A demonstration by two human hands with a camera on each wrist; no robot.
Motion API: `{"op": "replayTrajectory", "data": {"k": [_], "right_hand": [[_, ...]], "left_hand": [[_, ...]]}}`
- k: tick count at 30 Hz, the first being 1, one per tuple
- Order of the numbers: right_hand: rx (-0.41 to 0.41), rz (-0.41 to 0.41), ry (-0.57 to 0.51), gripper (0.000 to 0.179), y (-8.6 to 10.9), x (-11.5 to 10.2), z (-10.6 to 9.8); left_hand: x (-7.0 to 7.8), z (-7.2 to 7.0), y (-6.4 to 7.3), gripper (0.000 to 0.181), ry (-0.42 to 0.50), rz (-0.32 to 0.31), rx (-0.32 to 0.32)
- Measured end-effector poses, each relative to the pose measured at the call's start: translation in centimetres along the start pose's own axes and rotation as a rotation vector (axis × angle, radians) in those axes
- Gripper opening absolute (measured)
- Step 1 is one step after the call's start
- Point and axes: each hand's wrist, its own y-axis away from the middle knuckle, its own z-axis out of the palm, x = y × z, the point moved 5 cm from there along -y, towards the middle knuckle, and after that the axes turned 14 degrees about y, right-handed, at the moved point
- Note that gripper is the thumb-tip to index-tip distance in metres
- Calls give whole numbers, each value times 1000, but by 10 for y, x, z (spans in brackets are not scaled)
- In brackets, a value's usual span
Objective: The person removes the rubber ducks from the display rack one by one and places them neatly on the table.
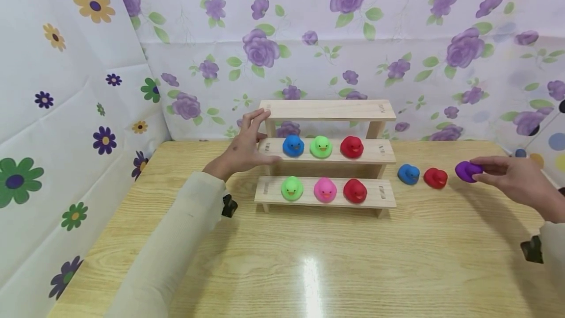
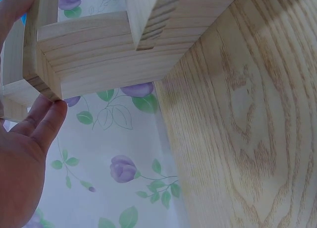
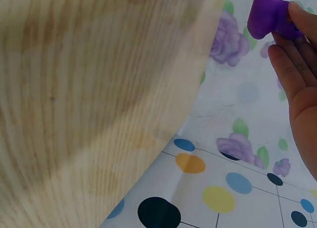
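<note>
A three-tier wooden display stand (image 1: 326,110) stands at the middle of the table. My left hand (image 1: 247,147) grips its left end, with the thumb along the middle step and fingers reaching up to the top step. In the left wrist view, fingertips (image 2: 58,109) touch the edge of a stand board (image 2: 94,49). On the right, my right hand (image 1: 516,178) pinches a purple toy duck (image 1: 467,172) between thumb and fingers. The purple duck also shows in the right wrist view, above the palm. Left of it lie a red duck (image 1: 435,178) and a blue duck (image 1: 408,174).
The middle step bears a blue duck (image 1: 293,145), a green duck (image 1: 321,146) and a red duck (image 1: 351,146). Another green duck (image 1: 292,188), a pink duck (image 1: 325,190) and a red duck (image 1: 355,191) sit on the bottom step. Flowered cloth (image 1: 309,38) hangs behind the table.
</note>
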Motion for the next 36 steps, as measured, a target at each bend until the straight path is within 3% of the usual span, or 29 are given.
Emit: {"op": "replayTrajectory", "data": {"k": [9, 16, 30, 36], "right_hand": [[-36, -7, 47, 43, 0, 5, 12], [-13, -24, 54, 40, -3, 8, 17], [-87, 42, 69, 42, -4, 17, 29], [-100, 21, 82, 42, -3, 16, 29]], "left_hand": [[-1, 0, 0, 109, 4, -12, -2], [-1, 0, -1, 109, 9, -12, 4], [-1, 0, -1, 109, 11, -3, -2], [-2, 0, 0, 109, 23, -4, -6]]}}
